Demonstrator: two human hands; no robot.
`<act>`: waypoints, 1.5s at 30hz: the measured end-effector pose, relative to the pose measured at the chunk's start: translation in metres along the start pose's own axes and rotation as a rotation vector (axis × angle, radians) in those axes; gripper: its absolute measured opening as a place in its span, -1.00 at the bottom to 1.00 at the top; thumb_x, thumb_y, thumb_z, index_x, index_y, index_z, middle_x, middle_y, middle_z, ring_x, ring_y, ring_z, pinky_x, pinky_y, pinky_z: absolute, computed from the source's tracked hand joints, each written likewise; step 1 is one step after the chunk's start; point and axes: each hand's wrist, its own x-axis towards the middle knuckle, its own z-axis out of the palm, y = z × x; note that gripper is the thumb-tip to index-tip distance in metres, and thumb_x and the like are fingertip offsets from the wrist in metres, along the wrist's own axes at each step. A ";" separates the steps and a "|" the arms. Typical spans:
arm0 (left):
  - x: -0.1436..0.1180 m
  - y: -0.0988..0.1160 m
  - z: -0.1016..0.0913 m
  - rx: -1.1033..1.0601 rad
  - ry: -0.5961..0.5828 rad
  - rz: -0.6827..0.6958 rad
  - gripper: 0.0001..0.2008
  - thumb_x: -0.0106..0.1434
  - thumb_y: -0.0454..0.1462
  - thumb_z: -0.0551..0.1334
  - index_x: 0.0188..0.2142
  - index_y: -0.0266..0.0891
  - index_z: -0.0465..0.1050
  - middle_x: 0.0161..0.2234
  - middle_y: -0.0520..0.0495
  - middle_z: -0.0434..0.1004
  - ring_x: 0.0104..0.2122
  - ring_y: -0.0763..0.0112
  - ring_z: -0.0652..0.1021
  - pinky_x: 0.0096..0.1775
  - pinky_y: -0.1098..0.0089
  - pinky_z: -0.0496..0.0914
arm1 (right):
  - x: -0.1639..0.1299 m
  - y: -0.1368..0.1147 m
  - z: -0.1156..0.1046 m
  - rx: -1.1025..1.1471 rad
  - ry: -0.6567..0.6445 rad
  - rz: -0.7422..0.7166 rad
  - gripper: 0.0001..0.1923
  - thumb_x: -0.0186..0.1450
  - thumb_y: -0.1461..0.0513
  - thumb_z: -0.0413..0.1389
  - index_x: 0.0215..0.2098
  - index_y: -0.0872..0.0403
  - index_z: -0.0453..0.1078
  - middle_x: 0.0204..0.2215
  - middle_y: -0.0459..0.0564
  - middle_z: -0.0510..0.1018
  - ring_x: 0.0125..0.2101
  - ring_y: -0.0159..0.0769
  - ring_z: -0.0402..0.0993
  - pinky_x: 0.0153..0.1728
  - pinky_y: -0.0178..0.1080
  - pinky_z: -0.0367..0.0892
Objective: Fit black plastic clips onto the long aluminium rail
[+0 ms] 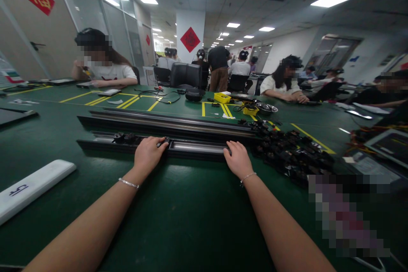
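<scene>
Green mat: covers the table [191, 204], yellow lines marked beyond the rails; open office, co-workers seated at the far edge.
Left hand [148, 153]: fingers curled onto a small black part [165, 141] on the near rail [191, 148].
Right hand [237, 159]: resting flat on the same rail, grasping nothing.
Clearance: bare mat nearer than both hands; black parts pile [287, 148] right of the right hand.
Writing: white bar [32, 187] left of the left hand, marking unreadable.

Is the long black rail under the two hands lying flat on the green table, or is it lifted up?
Lying flat. The near rail rests along the green table, with the left hand and right hand laid on it.
</scene>
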 end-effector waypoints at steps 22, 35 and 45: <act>-0.008 0.016 0.009 -0.120 -0.040 0.245 -0.61 0.21 -0.15 0.08 -0.01 -0.24 0.40 -0.15 -0.14 0.50 -0.12 0.24 0.43 -0.03 0.24 0.29 | 0.000 -0.002 -0.002 0.009 0.003 0.013 -0.52 0.29 0.13 -0.15 0.03 0.21 0.34 0.04 0.14 0.38 0.12 -0.12 0.12 0.13 -0.06 0.02; -0.010 0.019 0.007 -0.121 -0.097 0.292 -0.56 0.21 -0.15 0.07 0.05 -0.24 0.33 -0.08 -0.16 0.47 -0.06 0.21 0.42 -0.03 0.21 0.31 | 0.000 -0.002 -0.001 0.000 0.008 0.009 -0.52 0.28 0.13 -0.16 0.03 0.22 0.34 0.03 0.15 0.39 0.12 -0.12 0.13 0.12 -0.05 0.03; -0.016 0.027 0.007 -0.083 -0.135 0.320 -0.49 0.18 -0.12 0.09 0.13 -0.16 0.22 0.01 -0.13 0.41 0.03 0.17 0.33 0.02 0.13 0.21 | 0.000 -0.004 -0.002 -0.013 0.004 0.014 -0.54 0.28 0.15 -0.15 0.03 0.19 0.34 0.04 0.14 0.38 0.11 -0.13 0.14 0.12 -0.06 0.03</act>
